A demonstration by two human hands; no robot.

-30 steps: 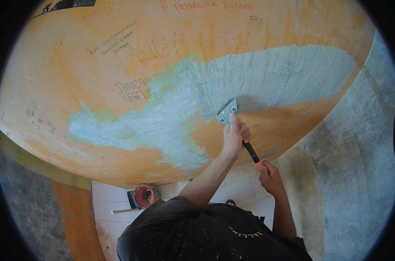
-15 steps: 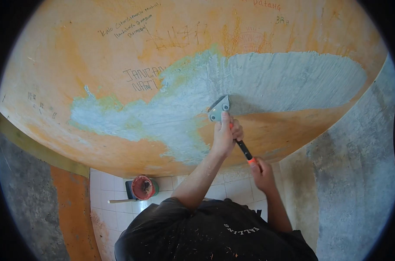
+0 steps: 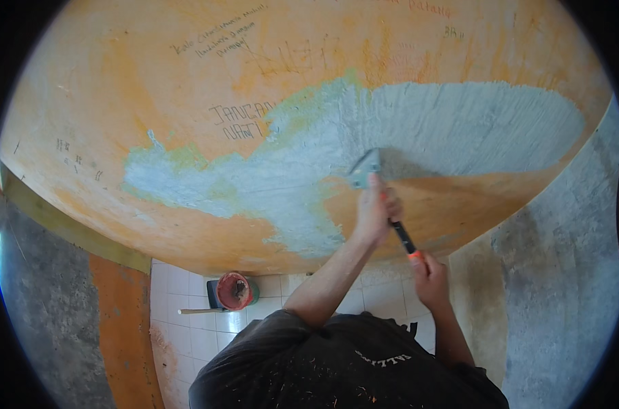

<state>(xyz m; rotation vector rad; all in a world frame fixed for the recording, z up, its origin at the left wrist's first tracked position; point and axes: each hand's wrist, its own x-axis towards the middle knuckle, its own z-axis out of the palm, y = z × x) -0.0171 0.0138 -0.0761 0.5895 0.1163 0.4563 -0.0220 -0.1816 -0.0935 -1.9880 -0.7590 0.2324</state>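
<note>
A long-handled scraper (image 3: 366, 170) has its wide grey blade head against the wall, at the lower border of a bare, blue-grey patch (image 3: 473, 126). Close below the head, my left hand (image 3: 376, 213) wraps round the upper handle, its thumb stretched up toward the blade. My right hand (image 3: 431, 279) grips the lower end of the black and orange handle. Orange paint (image 3: 432, 201) still covers the wall just under the blade. Part of the handle is hidden by my left fingers.
A reddish bucket (image 3: 234, 291) stands on the white floor tiles (image 3: 268, 288) by the wall's foot, with a dark flat tool with a pale handle (image 3: 202, 311) beside it. Handwriting marks the orange wall above. Grey wall surfaces (image 3: 562, 273) rise at the right.
The whole view has shifted, so wall, bucket and hands appear farther right. The scraper stays at nearly the same spot on the wall, both hands still on it; its head is slightly blurred now.
</note>
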